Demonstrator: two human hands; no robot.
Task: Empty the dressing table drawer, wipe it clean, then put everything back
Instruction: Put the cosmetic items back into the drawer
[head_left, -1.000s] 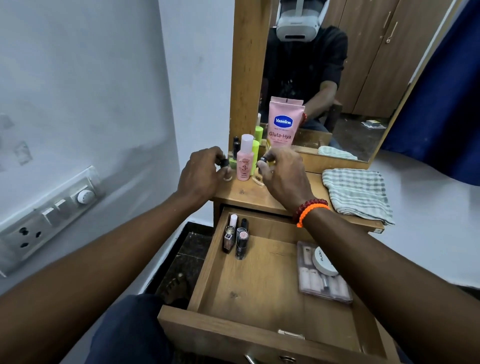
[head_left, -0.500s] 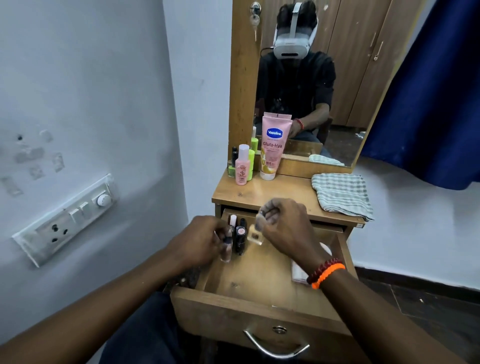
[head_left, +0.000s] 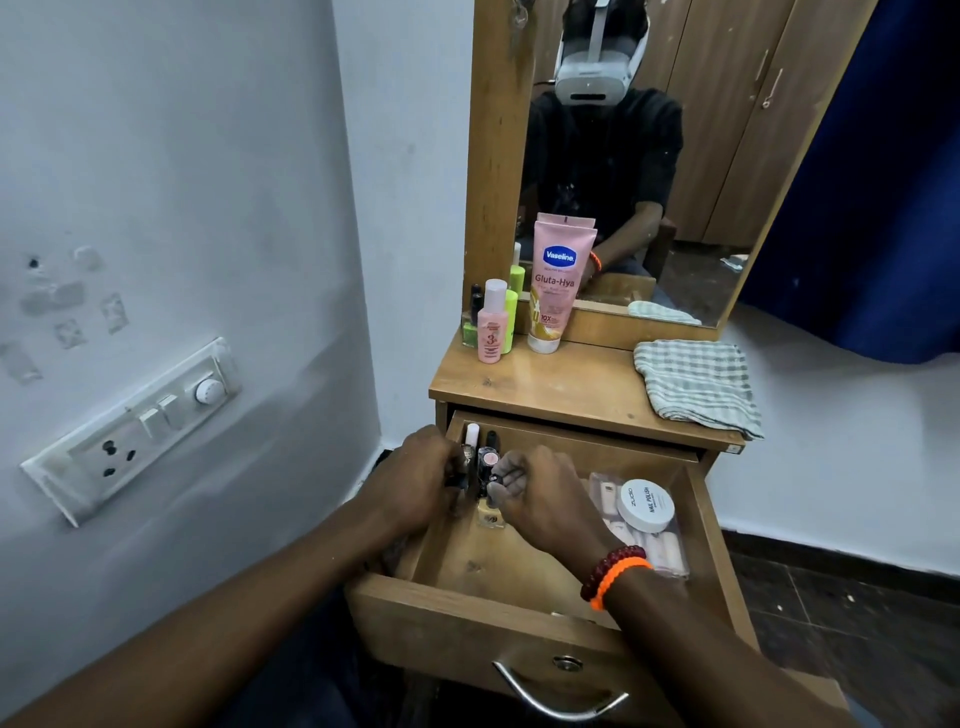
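Observation:
The wooden drawer is pulled open. Both hands are at its far left corner. My left hand is closed around a small dark-capped bottle, mostly hidden by my fingers. My right hand pinches the black cap of a pale yellow nail polish bottle that stands on the drawer floor. Two small bottles lie just behind them against the back wall. A clear pouch with a white round jar on top lies at the drawer's right side.
On the tabletop stand a pink Vaseline tube, a small pink bottle and green bottles by the mirror. A folded checked cloth lies at the right. A white wall with a switch panel is close on the left.
Both hands came down from the tabletop into the drawer, each carrying a small bottle. They now sit lower at the drawer's back left corner.

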